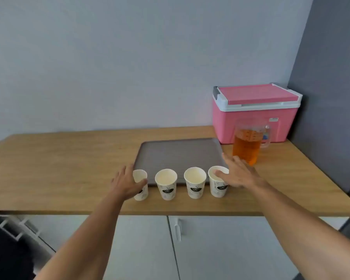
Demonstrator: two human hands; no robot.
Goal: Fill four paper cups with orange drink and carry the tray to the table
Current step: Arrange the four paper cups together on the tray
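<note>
- While four white paper cups (195,182) wait empty in a row on the wooden worktop (59,168), the flat grey tray (178,154) lies bare just behind them.
- Left hand (127,183) reaches the end cup, grip spread, not yet closed.
- Right hand (237,173) hovers over the opposite cup, fingers apart, likely to lift it onto the tray.
- Clear jug of orange drink (248,145) stands near, before a pink cooler box (255,114).

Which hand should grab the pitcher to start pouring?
Right, probably. The right hand hovers open by the rightmost cup, just in front of the pitcher at the tray's right edge. The left hand is at the far-left cup.
</note>
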